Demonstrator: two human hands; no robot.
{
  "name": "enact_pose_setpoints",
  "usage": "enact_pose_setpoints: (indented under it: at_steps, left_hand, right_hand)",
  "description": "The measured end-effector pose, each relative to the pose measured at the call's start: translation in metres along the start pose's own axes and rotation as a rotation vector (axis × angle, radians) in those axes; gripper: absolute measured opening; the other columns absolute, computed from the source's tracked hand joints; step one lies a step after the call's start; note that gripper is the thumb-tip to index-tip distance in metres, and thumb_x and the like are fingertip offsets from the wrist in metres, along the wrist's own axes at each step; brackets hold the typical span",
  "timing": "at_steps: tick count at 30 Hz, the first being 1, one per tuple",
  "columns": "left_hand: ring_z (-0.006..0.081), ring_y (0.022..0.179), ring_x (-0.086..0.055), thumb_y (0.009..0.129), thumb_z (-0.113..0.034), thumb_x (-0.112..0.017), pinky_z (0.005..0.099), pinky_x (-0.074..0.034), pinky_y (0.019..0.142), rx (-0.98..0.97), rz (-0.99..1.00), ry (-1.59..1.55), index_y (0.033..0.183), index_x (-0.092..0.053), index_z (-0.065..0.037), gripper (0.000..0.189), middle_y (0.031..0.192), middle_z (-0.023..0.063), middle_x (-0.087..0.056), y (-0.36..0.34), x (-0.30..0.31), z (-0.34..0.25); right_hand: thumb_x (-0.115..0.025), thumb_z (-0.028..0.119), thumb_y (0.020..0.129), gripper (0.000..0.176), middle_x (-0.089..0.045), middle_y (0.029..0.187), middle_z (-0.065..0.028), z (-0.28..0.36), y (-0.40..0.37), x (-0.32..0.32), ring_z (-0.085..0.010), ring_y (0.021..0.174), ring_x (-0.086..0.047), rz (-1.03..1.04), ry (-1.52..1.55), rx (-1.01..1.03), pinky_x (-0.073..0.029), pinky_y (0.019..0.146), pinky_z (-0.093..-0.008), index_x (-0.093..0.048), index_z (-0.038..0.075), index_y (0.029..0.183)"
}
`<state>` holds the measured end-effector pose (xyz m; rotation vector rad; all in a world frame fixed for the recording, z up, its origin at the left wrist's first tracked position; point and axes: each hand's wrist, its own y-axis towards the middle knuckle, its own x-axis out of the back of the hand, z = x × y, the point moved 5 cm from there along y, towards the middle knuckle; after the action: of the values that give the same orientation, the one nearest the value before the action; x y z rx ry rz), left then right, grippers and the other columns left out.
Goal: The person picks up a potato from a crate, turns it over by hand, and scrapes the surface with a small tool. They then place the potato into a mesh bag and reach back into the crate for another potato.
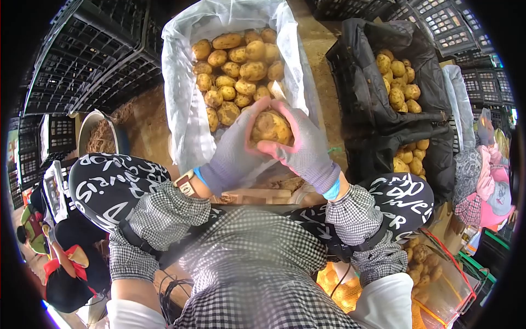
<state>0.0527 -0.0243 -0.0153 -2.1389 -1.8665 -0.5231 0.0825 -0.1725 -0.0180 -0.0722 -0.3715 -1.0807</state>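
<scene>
Both hands are closing on one potato (271, 127) right now. The left hand (236, 151), gloved in grey, is cupping it from one side, its fingers (256, 108) curling over the top. The right hand (308, 149) is wrapping the other side, its fingertips (273, 148) pressing in underneath. So the potato is sitting squarely between the two sets of fingers, gripped from both flanks and lifted off the pile.

Just beyond the fingertips, the white bag (185, 112) is gaping open, and the heap of potatoes (238, 66) inside is lying loose and uneven. Off past the right hand's knuckles, well apart, a black bag (361, 93) is holding more of them. A watch (186, 185) is showing at the left wrist, behind the fingers.

As for handling, I'd say this one is solid and fairly weighty for its bulk, hard all through, not something that gives under a squeeze. The skin looks dusty and dry, so the gloves are probably getting decent purchase. The lumpy, rounded shape could roll in a loose hold, though. The widest part of the body, where the fingers are sitting now, looks like the sensible place to grip. A drop would likely bruise it rather than break it.
</scene>
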Motion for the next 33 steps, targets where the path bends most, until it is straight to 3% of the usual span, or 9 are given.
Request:
enact_pose_setpoints:
  at_steps: [4, 7, 11, 13, 14, 16, 20, 26, 33]
  left_hand:
    - [0.0263, 0.134, -0.047, 0.069, -0.006, -0.087, 0.0358, -0.037, 0.113, 0.224, 0.135, -0.183, 0.147, -0.037, 0.0, 0.093, 0.143, 0.0163, -0.047, -0.003, -0.01, 0.011]
    - [0.0259, 0.123, -0.058, 0.068, -0.014, -0.09, 0.0357, -0.046, 0.104, 0.173, 0.139, -0.057, 0.142, -0.045, -0.005, 0.087, 0.129, 0.0147, -0.06, -0.001, -0.005, -0.002]
    - [0.0217, 0.123, -0.057, 0.073, -0.01, -0.085, 0.0343, -0.045, 0.105, -0.015, 0.051, -0.243, 0.142, -0.043, -0.001, 0.081, 0.133, 0.0129, -0.057, 0.0, -0.01, 0.01]
    - [0.0203, 0.124, -0.055, 0.078, -0.009, -0.082, 0.0339, -0.045, 0.106, -0.084, -0.017, -0.362, 0.143, -0.042, 0.001, 0.077, 0.136, 0.0124, -0.054, 0.004, -0.006, 0.017]
    - [0.0196, 0.124, -0.055, 0.08, -0.009, -0.08, 0.034, -0.045, 0.107, 0.001, 0.016, -0.567, 0.143, -0.041, 0.001, 0.074, 0.137, 0.0121, -0.053, 0.003, -0.004, 0.017]
    - [0.018, 0.125, -0.053, 0.085, -0.011, -0.076, 0.0341, -0.044, 0.108, 0.176, 0.087, -0.979, 0.144, -0.04, 0.001, 0.07, 0.139, 0.0117, -0.051, 0.001, 0.0, 0.001]
    - [0.0284, 0.115, -0.063, 0.089, -0.031, -0.073, 0.0359, -0.052, 0.094, -0.123, -0.13, 0.103, 0.138, -0.046, -0.002, 0.063, 0.131, 0.0186, -0.057, 0.005, 0.015, -0.01]
    - [0.0305, 0.095, -0.069, 0.093, -0.061, -0.057, 0.038, -0.052, 0.084, -0.072, -0.05, 0.153, 0.122, -0.057, -0.004, 0.065, 0.101, 0.0174, -0.064, 0.004, 0.016, -0.008]
    - [0.0149, 0.078, -0.061, 0.103, -0.045, -0.052, 0.0322, -0.052, 0.069, 0.164, -0.254, -0.31, 0.121, -0.058, -0.004, 0.045, 0.095, 0.0075, -0.062, 0.007, 0.011, 0.036]
  right_hand:
    - [-0.071, 0.038, 0.092, 0.059, -0.068, 0.107, -0.0175, 0.005, 0.003, 0.001, -0.0233, 0.088, -0.069, 0.003, -0.135, 0.061, -0.054, 0.076, -0.0331, -0.055, 0.001, 0.135]
    - [-0.064, 0.035, 0.098, 0.047, -0.066, 0.111, -0.0143, -0.033, -0.005, 0.004, -0.0211, 0.105, -0.063, 0.048, -0.058, -0.111, -0.05, 0.09, -0.0328, -0.06, -0.005, 0.123]
    - [-0.055, 0.037, 0.103, 0.048, -0.065, 0.116, -0.0076, -0.024, 0.005, 0.008, -0.0173, 0.105, -0.062, -0.05, 0.239, -0.174, -0.049, 0.094, -0.0304, -0.059, -0.005, 0.126]
    - [-0.057, 0.037, 0.102, 0.045, -0.066, 0.116, -0.0088, -0.024, -0.003, 0.001, -0.0183, 0.099, -0.065, 0.05, 0.639, -0.49, -0.05, 0.09, -0.0295, -0.059, 0.002, 0.13]
    - [-0.057, 0.037, 0.101, 0.045, -0.066, 0.116, -0.0094, -0.021, -0.007, -0.006, -0.0189, 0.097, -0.067, 0.1, 0.84, -0.648, -0.051, 0.088, -0.029, -0.059, 0.005, 0.132]
    - [-0.06, 0.035, 0.099, 0.045, -0.063, 0.121, -0.0085, -0.014, -0.001, -0.001, -0.0175, 0.098, -0.066, 0.086, 0.622, -0.46, -0.052, 0.088, -0.029, -0.058, 0.005, 0.133]
    - [-0.057, 0.041, 0.101, 0.059, -0.06, 0.12, -0.0066, -0.014, 0.003, -0.005, -0.0179, 0.109, -0.06, 0.132, 0.467, -0.304, -0.043, 0.102, -0.0309, -0.047, -0.002, 0.14]
    - [-0.058, 0.047, 0.098, 0.064, -0.062, 0.113, -0.0077, 0.007, 0.0, -0.016, -0.0155, 0.1, -0.062, 0.354, 0.787, -0.528, -0.053, 0.083, -0.0297, -0.047, 0.0, 0.14]
    - [-0.062, 0.046, 0.096, 0.064, -0.061, 0.119, -0.0078, -0.015, -0.006, -0.019, -0.0159, 0.106, -0.062, 0.198, 0.753, -0.403, -0.055, 0.083, -0.0302, -0.046, 0.002, 0.14]
